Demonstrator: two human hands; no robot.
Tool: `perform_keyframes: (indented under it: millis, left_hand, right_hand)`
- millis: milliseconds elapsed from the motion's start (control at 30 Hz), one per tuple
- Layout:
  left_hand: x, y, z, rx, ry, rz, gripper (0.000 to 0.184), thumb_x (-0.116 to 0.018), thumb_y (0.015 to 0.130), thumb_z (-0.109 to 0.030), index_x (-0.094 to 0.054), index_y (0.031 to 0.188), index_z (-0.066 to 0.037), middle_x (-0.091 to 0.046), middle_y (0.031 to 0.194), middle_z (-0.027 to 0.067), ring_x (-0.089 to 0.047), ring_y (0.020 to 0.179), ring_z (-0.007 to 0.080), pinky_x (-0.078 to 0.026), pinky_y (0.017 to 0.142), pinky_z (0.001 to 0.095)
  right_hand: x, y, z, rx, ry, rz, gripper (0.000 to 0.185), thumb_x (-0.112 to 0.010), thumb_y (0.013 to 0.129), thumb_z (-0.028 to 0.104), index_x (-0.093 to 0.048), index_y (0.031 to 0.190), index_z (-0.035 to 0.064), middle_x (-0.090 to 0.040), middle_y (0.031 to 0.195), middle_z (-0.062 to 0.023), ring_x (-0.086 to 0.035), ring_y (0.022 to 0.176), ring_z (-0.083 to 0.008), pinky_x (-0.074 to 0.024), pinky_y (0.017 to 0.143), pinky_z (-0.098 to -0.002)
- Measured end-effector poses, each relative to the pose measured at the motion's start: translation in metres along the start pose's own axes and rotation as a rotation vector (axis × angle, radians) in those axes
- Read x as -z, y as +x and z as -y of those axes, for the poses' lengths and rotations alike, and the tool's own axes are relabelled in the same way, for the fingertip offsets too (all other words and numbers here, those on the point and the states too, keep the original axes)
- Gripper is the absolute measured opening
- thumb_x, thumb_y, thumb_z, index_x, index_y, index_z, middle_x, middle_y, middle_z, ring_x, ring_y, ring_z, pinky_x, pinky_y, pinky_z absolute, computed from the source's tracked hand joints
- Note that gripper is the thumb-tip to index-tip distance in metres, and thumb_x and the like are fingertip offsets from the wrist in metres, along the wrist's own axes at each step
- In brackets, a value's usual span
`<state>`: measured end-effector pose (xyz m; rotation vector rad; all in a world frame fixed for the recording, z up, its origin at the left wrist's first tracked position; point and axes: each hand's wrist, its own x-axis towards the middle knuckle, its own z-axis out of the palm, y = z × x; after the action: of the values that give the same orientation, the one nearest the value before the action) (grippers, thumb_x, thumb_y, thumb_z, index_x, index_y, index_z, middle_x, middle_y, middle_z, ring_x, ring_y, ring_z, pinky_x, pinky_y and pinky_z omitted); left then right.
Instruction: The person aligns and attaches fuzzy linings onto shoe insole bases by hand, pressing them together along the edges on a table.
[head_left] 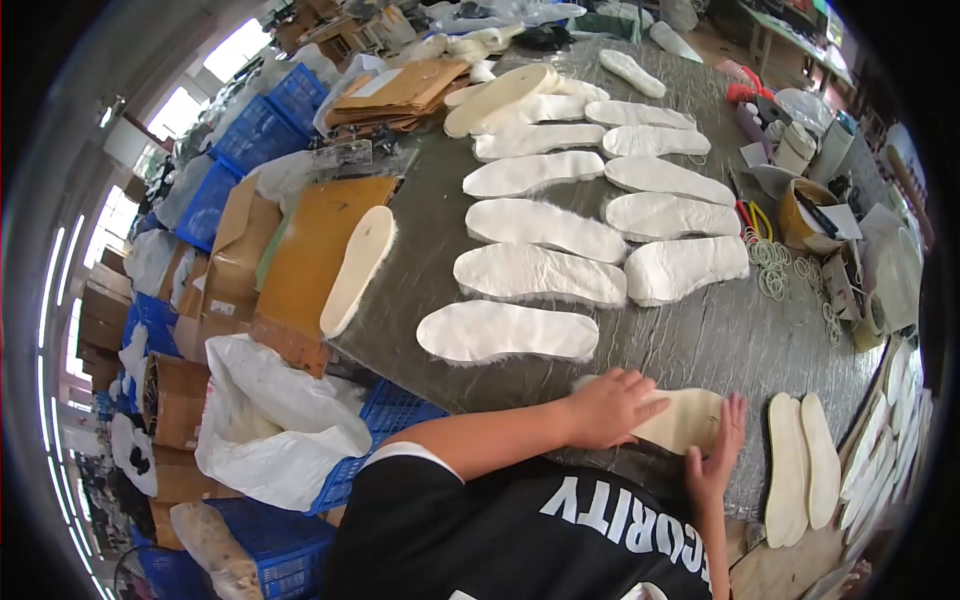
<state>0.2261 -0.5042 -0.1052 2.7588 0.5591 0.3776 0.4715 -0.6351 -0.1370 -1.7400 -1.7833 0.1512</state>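
Note:
A cream insole [680,420] lies near the front edge of the table between my two hands. My left hand [612,408] rests on its left end, fingers laid over it and the thumb pointing right. At the right end, my right hand [718,450] touches the rim with fingers stretched and the thumb apart. Part of the insole is hidden under my left hand. Just beyond, a white fleecy insole [508,332] lies flat. Several more white insoles [545,228] are laid out in two columns farther up the table.
Cream insoles [785,470] lie at my right, and one insole [358,270] sits by the left edge. String loops [770,268] and a tub of tools [808,215] stand on the right. Blue crates [285,545] and a white sack [270,420] are on my left.

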Motion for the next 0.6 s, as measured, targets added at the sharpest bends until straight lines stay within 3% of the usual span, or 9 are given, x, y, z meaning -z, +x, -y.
perform_keyframes:
  millis: [33, 133, 200, 267, 367, 433, 500, 533, 600]
  left_hand:
    - [0.013, -0.007, 0.001, 0.027, -0.073, 0.008, 0.07, -0.075, 0.081, -0.04, -0.054, 0.14, -0.008, -0.054, 0.134, 0.0183, -0.051, 0.124, 0.0356, -0.043, 0.1, 0.0471]
    - [0.076, -0.05, 0.033, 0.115, 0.068, -0.445, 0.062, -0.078, 0.078, -0.029, -0.058, 0.133, -0.006, -0.055, 0.132, 0.0207, -0.052, 0.121, 0.0402, -0.041, 0.103, 0.0522]
    - [0.144, -0.086, 0.047, 0.43, 0.367, -0.4, 0.058, -0.077, 0.082, -0.029, -0.058, 0.132, -0.007, -0.053, 0.136, 0.0199, -0.049, 0.125, 0.0415, -0.039, 0.107, 0.0502]
    - [0.17, -0.128, 0.085, 0.558, 0.519, -0.533, 0.061, -0.08, 0.078, -0.023, -0.058, 0.133, -0.007, -0.053, 0.138, 0.0182, -0.049, 0.125, 0.0395, -0.039, 0.106, 0.0502]
    - [0.19, -0.176, 0.122, 0.874, 0.737, -0.291, 0.064, -0.081, 0.079, -0.023, -0.057, 0.137, -0.009, -0.048, 0.145, 0.0195, -0.045, 0.129, 0.042, -0.038, 0.11, 0.049]
    - [0.179, -0.184, 0.129, 0.891, 0.736, -0.252, 0.063, -0.081, 0.079, -0.022, -0.058, 0.136, -0.01, -0.046, 0.148, 0.0192, -0.044, 0.13, 0.042, -0.037, 0.11, 0.0489]
    - [0.15, -0.168, 0.13, 0.681, 0.534, -0.324, 0.057, -0.081, 0.076, -0.02, -0.063, 0.128, -0.007, -0.051, 0.143, 0.0182, -0.046, 0.129, 0.0408, -0.038, 0.11, 0.0488]
    - [0.136, -0.142, 0.116, 0.613, 0.336, -0.312, 0.047, -0.081, 0.073, -0.016, -0.068, 0.116, -0.004, -0.059, 0.133, 0.0169, -0.052, 0.124, 0.0377, -0.041, 0.106, 0.0465]
    - [0.123, -0.082, 0.077, 0.304, 0.256, -0.141, 0.03, -0.077, 0.073, -0.008, -0.071, 0.102, -0.003, -0.067, 0.119, 0.0116, -0.059, 0.114, 0.0324, -0.045, 0.099, 0.0427]
  right_hand:
    - [0.01, -0.004, -0.001, -0.04, -0.069, -0.076, 0.079, -0.048, 0.097, 0.059, -0.042, 0.147, -0.0008, -0.036, 0.158, -0.0232, -0.028, 0.148, -0.0447, -0.0202, 0.119, -0.0552]
    - [0.023, -0.018, -0.013, -0.106, -0.056, -0.128, 0.054, -0.056, 0.098, 0.035, -0.051, 0.14, 0.0016, -0.043, 0.154, -0.0214, -0.031, 0.148, -0.0422, -0.0238, 0.118, -0.053]
    - [0.026, -0.026, -0.016, -0.162, -0.031, -0.121, 0.047, -0.061, 0.094, 0.025, -0.056, 0.134, 0.0027, -0.045, 0.153, -0.0208, -0.033, 0.146, -0.0413, -0.026, 0.117, -0.0516]
    - [0.019, -0.036, -0.022, -0.207, -0.016, -0.103, 0.042, -0.065, 0.09, 0.018, -0.06, 0.128, 0.0033, -0.047, 0.151, -0.0202, -0.036, 0.144, -0.0408, -0.0278, 0.117, -0.0508]
    - [0.02, -0.032, -0.005, -0.214, -0.037, -0.144, 0.035, -0.068, 0.086, 0.014, -0.064, 0.12, 0.0045, -0.053, 0.145, -0.0194, -0.042, 0.14, -0.0408, -0.0314, 0.115, -0.0507]
    - [0.021, -0.027, 0.004, -0.209, 0.003, -0.142, 0.031, -0.069, 0.084, 0.012, -0.066, 0.115, 0.0045, -0.057, 0.14, -0.0181, -0.044, 0.138, -0.0404, -0.0344, 0.112, -0.0508]
    - [0.024, -0.027, 0.009, -0.198, 0.02, -0.133, 0.029, -0.071, 0.083, 0.011, -0.067, 0.111, 0.0047, -0.059, 0.137, -0.0169, -0.046, 0.135, -0.0399, -0.0371, 0.11, -0.0507]
    - [0.024, -0.025, 0.013, -0.182, 0.023, -0.12, 0.028, -0.071, 0.083, 0.011, -0.068, 0.11, 0.0049, -0.06, 0.135, -0.0163, -0.047, 0.135, -0.0397, -0.0382, 0.109, -0.0506]
    - [0.019, -0.025, 0.015, -0.142, 0.033, -0.111, 0.026, -0.072, 0.082, 0.011, -0.069, 0.107, 0.0052, -0.063, 0.131, -0.0144, -0.05, 0.131, -0.0391, -0.0414, 0.106, -0.0504]
